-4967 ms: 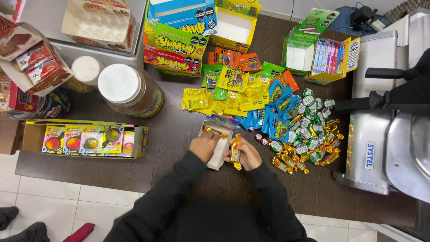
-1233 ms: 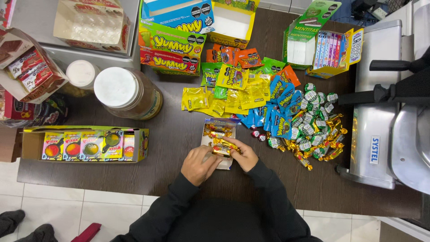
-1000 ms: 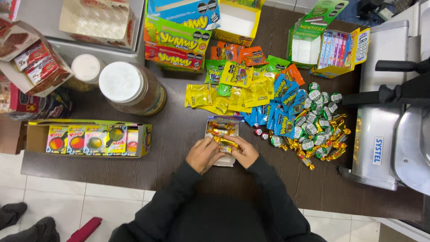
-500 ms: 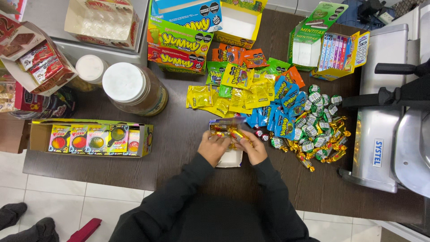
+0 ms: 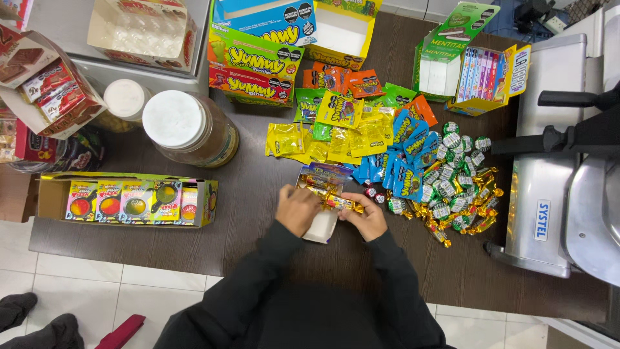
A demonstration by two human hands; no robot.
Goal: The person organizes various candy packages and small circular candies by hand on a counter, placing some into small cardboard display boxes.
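My left hand [image 5: 297,208] and my right hand [image 5: 367,216] meet over a small white box [image 5: 321,227] that lies on the dark wooden table [image 5: 252,213]. Both hands grip a bunch of gold-wrapped candies [image 5: 330,199] held across the box's open top. Several more gold-wrapped candies [image 5: 316,181] lie in the box's far end. Black sleeves cover both my arms.
A heap of yellow, blue and green candy packets [image 5: 374,139] and small wrapped sweets [image 5: 462,187] lies just beyond and right of my hands. A long yellow display box [image 5: 126,200], white-lidded jars [image 5: 184,126], colourful cartons [image 5: 255,64] and a metal slicer [image 5: 568,161] surround it.
Over five seconds the hands shifted the gold candies along the white box, pulling back toward me, then forward. Now they hold the bunch across the box's middle.
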